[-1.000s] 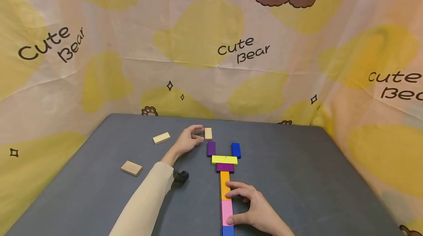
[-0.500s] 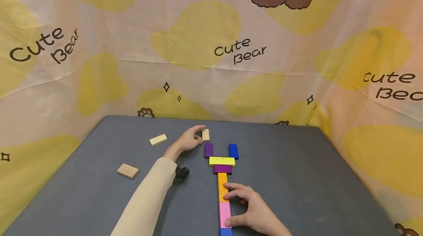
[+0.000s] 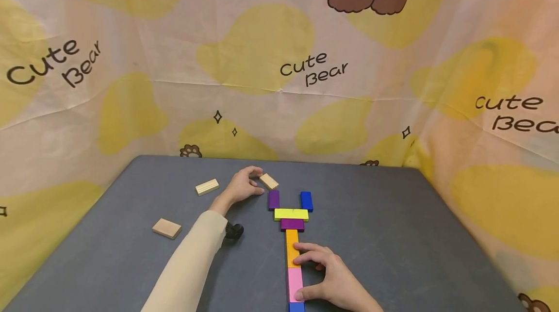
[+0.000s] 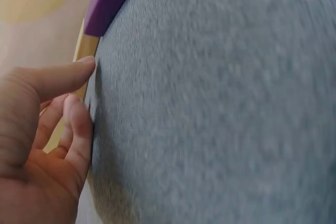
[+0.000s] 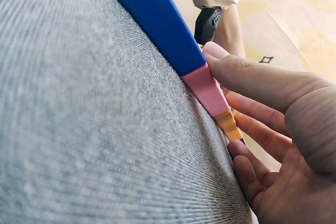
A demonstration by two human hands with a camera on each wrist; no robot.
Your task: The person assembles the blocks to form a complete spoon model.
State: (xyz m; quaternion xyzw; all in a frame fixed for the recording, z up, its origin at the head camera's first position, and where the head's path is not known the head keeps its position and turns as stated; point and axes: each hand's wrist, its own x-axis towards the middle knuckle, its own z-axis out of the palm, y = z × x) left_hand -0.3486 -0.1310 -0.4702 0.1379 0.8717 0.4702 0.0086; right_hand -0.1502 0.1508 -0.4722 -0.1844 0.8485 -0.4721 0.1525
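Observation:
My left hand reaches to the back of the table, its index fingertip at the far-left corner of a plain wooden block. The block lies flat and slanted, with the thumb apart below it. In the left wrist view, the wooden block is partly hidden behind the fingers, beyond a purple block. My right hand rests spread along a row of coloured blocks. Its thumb touches the pink block; its fingertips touch the orange block. A blue block adjoins the pink one in the right wrist view.
Beyond the orange block lie a purple block and a yellow-green block crosswise. Another purple block and a blue block point away from it. Two plain wooden blocks lie at left. Patterned cloth surrounds the table.
The plain wooden block by my left hand has turned from pointing straight away to a slant, its far end swung left. The right hand stays on the row; the head view has shifted slightly.

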